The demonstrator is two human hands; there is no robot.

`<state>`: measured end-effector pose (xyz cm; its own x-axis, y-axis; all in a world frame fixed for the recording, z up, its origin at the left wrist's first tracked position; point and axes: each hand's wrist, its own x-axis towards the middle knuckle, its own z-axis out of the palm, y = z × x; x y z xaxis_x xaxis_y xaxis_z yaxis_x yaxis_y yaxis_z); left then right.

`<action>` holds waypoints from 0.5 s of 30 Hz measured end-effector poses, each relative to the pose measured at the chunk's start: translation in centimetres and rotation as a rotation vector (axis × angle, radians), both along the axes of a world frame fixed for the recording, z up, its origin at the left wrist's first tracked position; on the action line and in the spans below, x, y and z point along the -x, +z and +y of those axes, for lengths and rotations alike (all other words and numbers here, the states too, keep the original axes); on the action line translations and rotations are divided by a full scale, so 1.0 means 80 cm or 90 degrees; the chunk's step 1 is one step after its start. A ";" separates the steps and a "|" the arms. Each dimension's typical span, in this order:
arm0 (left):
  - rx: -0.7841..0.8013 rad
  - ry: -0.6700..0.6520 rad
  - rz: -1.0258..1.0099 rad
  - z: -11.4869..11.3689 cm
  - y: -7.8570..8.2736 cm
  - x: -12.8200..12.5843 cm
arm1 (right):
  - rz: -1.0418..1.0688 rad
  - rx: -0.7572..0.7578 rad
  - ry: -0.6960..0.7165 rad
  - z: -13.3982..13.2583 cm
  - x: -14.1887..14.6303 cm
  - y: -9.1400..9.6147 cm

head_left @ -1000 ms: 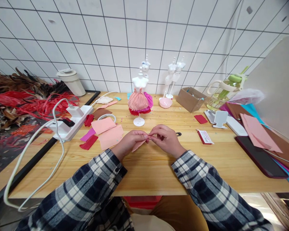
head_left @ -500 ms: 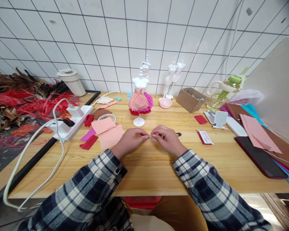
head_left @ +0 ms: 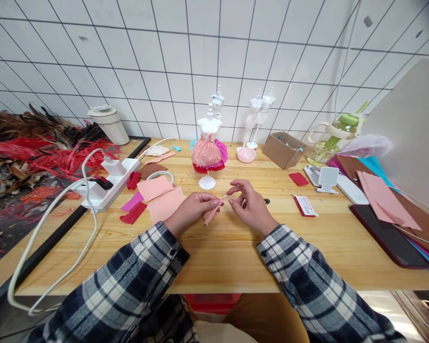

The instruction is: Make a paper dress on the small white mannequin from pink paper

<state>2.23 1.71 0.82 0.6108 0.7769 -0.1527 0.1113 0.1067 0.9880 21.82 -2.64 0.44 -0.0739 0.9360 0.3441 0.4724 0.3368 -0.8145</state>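
Note:
My left hand [head_left: 189,210] pinches a small folded piece of pink crepe paper [head_left: 210,217], which hangs down in a narrow fan below the fingertips. Close to its top end is my right hand [head_left: 253,207], thumb and index finger apart; whether a fingertip brushes the paper is too small to tell. Behind both hands stands a white mini dress form [head_left: 209,126] wearing a gathered pink paper skirt [head_left: 204,151] with a red fringe under it. Flat pink paper sheets [head_left: 164,202] lie left of my left hand. A small black object [head_left: 267,201] is partly hidden behind my right hand.
On the left are a roll of tape [head_left: 170,177], a white power strip [head_left: 125,183] with looping cables, and a cup [head_left: 110,126]. A pink bowl [head_left: 246,154], a cardboard box [head_left: 280,151] and a bottle [head_left: 329,143] stand at the back; a dark phone [head_left: 386,238] lies right.
The pink paper now hangs visibly from my left fingertips. My right hand has opened its pinch, its index finger raised and separated from the thumb.

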 end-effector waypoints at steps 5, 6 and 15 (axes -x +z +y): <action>-0.076 0.018 0.052 -0.002 -0.002 -0.001 | 0.148 0.158 0.022 0.006 0.001 0.000; -0.085 0.014 0.061 -0.003 -0.001 -0.001 | 0.166 0.199 0.029 0.007 0.002 0.000; -0.041 -0.003 0.035 -0.001 -0.001 -0.001 | 0.259 0.286 0.083 0.008 0.003 -0.001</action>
<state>2.32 1.64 0.73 0.6071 0.7829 -0.1362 0.1657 0.0429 0.9852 21.58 -1.96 0.37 -0.1433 0.9880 -0.0568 0.0720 -0.0469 -0.9963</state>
